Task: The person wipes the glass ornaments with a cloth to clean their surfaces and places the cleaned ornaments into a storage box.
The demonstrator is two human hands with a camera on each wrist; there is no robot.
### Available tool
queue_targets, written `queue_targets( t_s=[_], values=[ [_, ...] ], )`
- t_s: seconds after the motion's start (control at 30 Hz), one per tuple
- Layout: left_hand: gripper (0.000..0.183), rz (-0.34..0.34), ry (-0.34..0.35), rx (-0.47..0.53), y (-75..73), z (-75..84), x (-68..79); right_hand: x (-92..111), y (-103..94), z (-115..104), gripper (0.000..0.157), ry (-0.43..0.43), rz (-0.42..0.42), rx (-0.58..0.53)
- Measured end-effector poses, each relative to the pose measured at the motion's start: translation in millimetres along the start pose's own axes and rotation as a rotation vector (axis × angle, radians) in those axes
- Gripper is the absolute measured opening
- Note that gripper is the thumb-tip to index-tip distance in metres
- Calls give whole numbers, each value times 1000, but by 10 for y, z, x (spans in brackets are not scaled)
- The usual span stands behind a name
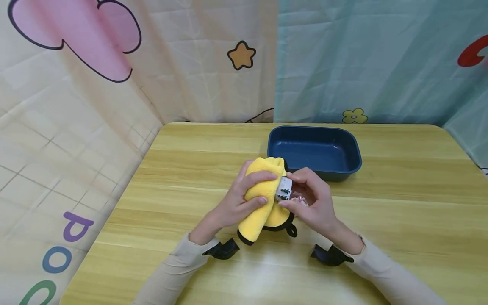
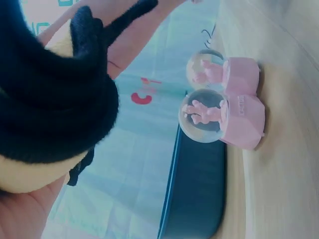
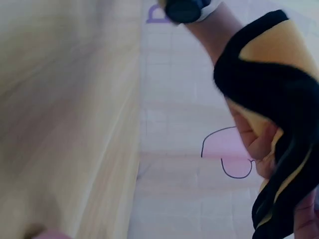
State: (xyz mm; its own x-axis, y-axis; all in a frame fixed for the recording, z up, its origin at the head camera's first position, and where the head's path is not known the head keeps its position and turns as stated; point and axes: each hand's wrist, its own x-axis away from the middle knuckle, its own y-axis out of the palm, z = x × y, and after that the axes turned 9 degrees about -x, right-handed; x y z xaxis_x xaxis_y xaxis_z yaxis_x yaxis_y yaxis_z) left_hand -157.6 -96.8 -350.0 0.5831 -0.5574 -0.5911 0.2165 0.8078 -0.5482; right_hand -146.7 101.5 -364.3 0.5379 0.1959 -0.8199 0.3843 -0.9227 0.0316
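From where I sit, the left grip (image 1: 237, 203) is closed around a yellow cloth (image 1: 263, 190) with black edging, fingers above and thumb below, while the right grip (image 1: 318, 203) is narrow, pinching a white piece (image 1: 284, 189) with green trees between finger and thumb. That piece sits at the cloth's right side, partly covered by it, just inside my right fingertips. Beyond lies a dark blue container (image 1: 316, 154), its near-left corner hidden behind the cloth, set towards the counter's (image 1: 183, 178) far edge. Two pink-based snow globes (image 2: 242, 122) stand side by side near it. I have room left of the hands and along the near side.
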Motion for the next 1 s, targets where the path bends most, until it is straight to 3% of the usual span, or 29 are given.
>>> queue_targets(
  t_s=[0.2,0.3,0.4,0.7,0.83,1.0],
  values=[
    [40,10,64,37,11,8,-31,-40,-71,63,49,-313,-63,243],
    [37,14,78,48,13,10,-43,-69,-109,81,49,-415,-79,374],
    [36,12,81,57,14,6,-53,-105,-140,96,48,-480,-112,428],
    [35,-5,22,81,4,-60,-69,-216,-169,127,36,-602,-209,516],
    [36,-11,-5,72,14,-77,-49,-190,-172,155,37,-611,-207,539],
    [36,-3,-30,24,44,-84,25,-103,-152,181,41,-559,-199,518]
  ],
)
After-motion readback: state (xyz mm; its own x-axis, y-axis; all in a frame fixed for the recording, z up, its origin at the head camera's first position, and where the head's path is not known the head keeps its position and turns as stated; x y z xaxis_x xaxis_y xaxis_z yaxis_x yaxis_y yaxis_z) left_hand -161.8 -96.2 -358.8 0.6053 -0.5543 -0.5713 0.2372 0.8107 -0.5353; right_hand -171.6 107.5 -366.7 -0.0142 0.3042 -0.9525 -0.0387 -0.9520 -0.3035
